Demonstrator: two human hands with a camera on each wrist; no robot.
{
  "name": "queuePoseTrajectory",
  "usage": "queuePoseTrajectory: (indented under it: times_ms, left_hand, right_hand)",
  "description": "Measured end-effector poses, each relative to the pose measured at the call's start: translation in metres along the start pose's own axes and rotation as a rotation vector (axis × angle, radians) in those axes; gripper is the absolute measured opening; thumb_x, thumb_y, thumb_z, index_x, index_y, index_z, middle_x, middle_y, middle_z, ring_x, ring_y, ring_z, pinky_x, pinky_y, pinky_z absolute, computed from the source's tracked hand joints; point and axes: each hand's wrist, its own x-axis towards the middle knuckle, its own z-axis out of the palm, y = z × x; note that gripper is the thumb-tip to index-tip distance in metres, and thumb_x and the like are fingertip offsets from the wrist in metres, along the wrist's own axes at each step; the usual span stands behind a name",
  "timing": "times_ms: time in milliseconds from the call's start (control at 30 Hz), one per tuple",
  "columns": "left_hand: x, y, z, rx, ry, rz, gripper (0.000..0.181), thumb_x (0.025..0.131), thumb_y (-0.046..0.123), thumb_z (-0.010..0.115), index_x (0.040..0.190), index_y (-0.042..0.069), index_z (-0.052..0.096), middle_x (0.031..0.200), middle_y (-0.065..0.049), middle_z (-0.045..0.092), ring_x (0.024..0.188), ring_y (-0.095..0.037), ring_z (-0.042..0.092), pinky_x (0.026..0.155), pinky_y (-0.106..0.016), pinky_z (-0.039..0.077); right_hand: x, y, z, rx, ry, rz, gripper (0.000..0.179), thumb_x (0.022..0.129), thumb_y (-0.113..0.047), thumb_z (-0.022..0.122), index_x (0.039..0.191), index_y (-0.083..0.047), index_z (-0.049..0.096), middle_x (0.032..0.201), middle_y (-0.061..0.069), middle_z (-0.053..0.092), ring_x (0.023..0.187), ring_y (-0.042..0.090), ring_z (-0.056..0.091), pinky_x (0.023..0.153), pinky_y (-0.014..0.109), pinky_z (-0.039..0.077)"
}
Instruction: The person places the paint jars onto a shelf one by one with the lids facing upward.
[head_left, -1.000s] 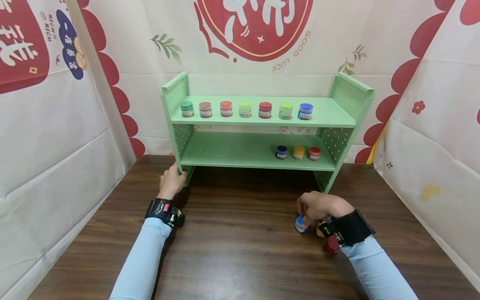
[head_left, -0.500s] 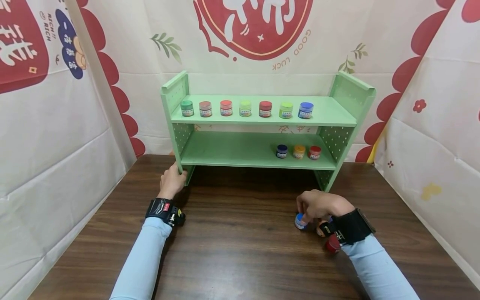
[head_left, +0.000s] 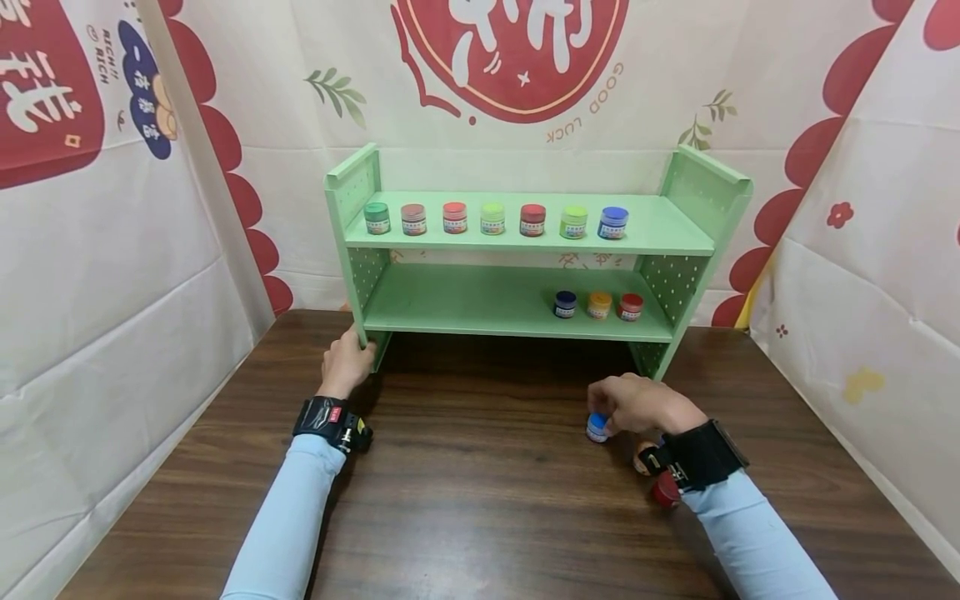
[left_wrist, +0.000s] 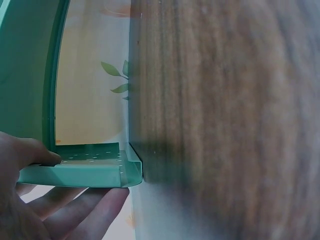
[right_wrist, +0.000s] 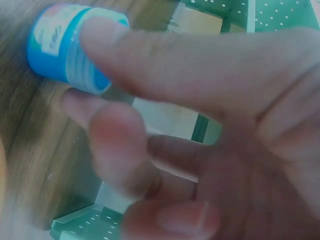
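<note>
My left hand (head_left: 345, 367) grips the lower left side panel of the green two-tier shelf (head_left: 517, 328). In the left wrist view the thumb lies on one face of that panel (left_wrist: 75, 176) and the fingers on the other. My right hand (head_left: 641, 404) pinches a small blue paint jar (head_left: 597, 428) by its lid, in front of the shelf's right leg. The right wrist view shows the thumb on the lid of this jar (right_wrist: 52, 42), with a fingertip at the lid's other side. Under the right wrist, an orange jar (head_left: 642, 463) is partly hidden, beside a red jar (head_left: 665, 490).
Seven-odd hues aside, several paint jars (head_left: 492, 218) line the upper tier. On the lower tier's right stand a navy jar (head_left: 565, 305), a yellow-orange jar (head_left: 599, 306) and a red jar (head_left: 631, 307). Printed cloth (head_left: 525, 171) hangs behind the wooden table (head_left: 465, 483).
My right hand and the blue jar have shifted slightly away from me and to the left. The left hand keeps its grip on the shelf.
</note>
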Motion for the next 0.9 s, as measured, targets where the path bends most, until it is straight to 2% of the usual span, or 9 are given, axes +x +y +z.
queuePoseTrajectory:
  times_ms: [300,733,900]
  left_hand:
    - [-0.0009,0.0005,0.0003,-0.002,0.0,0.007,0.012,0.101,0.025,0.052,0.103,0.013,0.049,0.079,-0.009,0.047,0.078,-0.033,0.054,0.062,-0.04,0.039]
    - [-0.0023,0.0019,-0.0004,0.001,0.004,0.005,0.014,0.102,0.026,0.052,0.101,0.013,0.049,0.083,-0.012,0.053,0.082,-0.035,0.056,0.064,-0.042,0.041]
    - [-0.0025,0.0025,-0.0007,-0.001,0.015,0.004,0.013,0.101,0.026,0.052,0.101,0.013,0.05,0.084,-0.012,0.054,0.082,-0.035,0.056,0.065,-0.043,0.041]
  right_hand:
    - [0.002,0.0002,0.004,0.0,0.006,0.042,0.039,0.082,-0.019,0.087,0.115,-0.012,0.069,0.101,0.002,0.067,0.09,0.017,0.061,0.075,0.035,0.051]
    - [0.0026,0.0043,0.0069,-0.001,0.028,0.05,0.032,0.082,-0.017,0.087,0.108,-0.016,0.068,0.1,0.004,0.064,0.088,0.018,0.059,0.07,0.033,0.048]
    - [0.003,0.0038,0.0066,0.02,0.027,0.05,0.028,0.084,-0.017,0.085,0.106,-0.015,0.068,0.097,0.004,0.064,0.082,0.017,0.059,0.066,0.032,0.049]
